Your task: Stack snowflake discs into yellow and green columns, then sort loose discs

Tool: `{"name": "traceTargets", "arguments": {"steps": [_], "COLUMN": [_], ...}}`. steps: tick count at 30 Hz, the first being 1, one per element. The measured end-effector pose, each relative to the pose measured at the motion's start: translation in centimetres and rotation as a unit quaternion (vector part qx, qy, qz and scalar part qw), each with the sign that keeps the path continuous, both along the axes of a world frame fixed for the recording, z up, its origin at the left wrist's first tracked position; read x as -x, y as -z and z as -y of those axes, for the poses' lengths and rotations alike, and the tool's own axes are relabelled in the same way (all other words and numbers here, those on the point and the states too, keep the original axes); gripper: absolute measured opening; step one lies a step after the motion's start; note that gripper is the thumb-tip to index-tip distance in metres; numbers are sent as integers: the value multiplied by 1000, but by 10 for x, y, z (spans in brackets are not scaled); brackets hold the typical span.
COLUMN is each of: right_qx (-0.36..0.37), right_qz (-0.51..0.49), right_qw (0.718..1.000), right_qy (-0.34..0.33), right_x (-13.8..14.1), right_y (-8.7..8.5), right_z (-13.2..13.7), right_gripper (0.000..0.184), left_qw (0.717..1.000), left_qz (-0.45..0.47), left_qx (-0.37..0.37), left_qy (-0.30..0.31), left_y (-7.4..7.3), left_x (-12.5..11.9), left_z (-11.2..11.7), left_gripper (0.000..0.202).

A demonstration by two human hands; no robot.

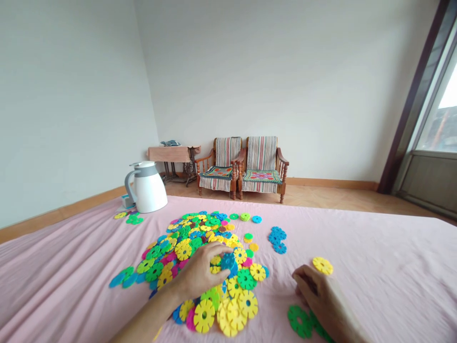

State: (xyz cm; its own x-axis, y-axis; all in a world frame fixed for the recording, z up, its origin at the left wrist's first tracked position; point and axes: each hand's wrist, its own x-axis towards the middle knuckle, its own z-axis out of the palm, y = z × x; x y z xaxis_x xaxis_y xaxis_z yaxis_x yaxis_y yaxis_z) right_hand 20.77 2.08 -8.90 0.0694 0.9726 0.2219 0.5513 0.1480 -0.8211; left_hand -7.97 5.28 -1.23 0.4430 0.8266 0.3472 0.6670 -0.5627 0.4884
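My left hand (pixel 205 269) reaches over a pile of slotted plastic flower discs, its thumb and fingers closed around the edges of a blue disc (pixel 227 260). Yellow discs (pixel 240 256) and green discs (pixel 246 279) lie close beside it. On the right, my right hand (pixel 314 288) rests on the cloth in a loose curl, with no disc showing in it. A yellow disc (pixel 322 266) lies just beyond its knuckles. Green discs (pixel 300 321) lie below the hand, one of them partly hidden by the wrist.
A pink cloth (pixel 385 257) covers the table. At its far left stands a white and grey jug (pixel 150 188), with a few discs in front. Several blue discs (pixel 277 238) lie right of the pile. Two wooden armchairs (pixel 262 157) stand beyond the table.
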Motion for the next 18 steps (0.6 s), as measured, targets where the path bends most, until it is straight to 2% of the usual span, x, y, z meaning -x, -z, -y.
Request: {"name": "traceTargets", "arguments": {"steps": [4, 7, 12, 15, 18], "right_qx": [1, 4, -17, -25, -30], "right_qz": [2, 15, 55, 69, 77], "right_qw": [1000, 1000, 998, 997, 996], "right_qy": [-2, -9, 13, 23, 24], "right_x": [2, 3, 6, 7, 7], "right_y": [-2, -3, -4, -5, -4], "right_z": [0, 0, 1, 0, -1], "right_gripper": [33, 32, 32, 32, 30], "left_qw": [1000, 999, 994, 994, 992], "left_qz": [4, -23, -85, -100, -124], "left_qx": [-6, -32, -38, -37, -33], "left_qy": [12, 34, 49, 38, 16], "left_y": [-5, -10, -13, -8, 0], "left_x": [-9, -24, -60, -82, -99], "left_z": [-13, -36, -99, -139, -168], "left_gripper": [40, 37, 31, 39, 44]}}
